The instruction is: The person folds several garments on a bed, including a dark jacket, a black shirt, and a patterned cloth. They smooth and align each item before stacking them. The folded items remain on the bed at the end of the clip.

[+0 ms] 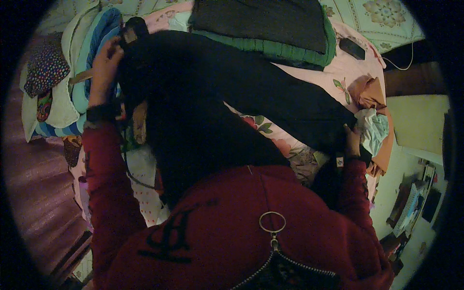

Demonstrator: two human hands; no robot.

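Note:
A large black garment (203, 79) lies spread over a floral bed sheet, one long part reaching to the right. My left hand (108, 59) is at its upper left edge, fingers bent beside a dark object; whether it grips the cloth cannot be told. My right hand (351, 141) is at the right end of the black cloth, its thumb showing on top and the other fingers hidden. A small white tag (339, 161) shows by my right wrist. Touching the cloth near that hand is a crumpled pale cloth (373, 130).
Folded dark cloth (257, 21) over green cloth (275, 54) lies at the top. A dark flat object (352, 48) rests at upper right, above a brown cloth (369, 90). Blue and white folded textiles (81, 83) and a dotted cloth (47, 65) are piled at left.

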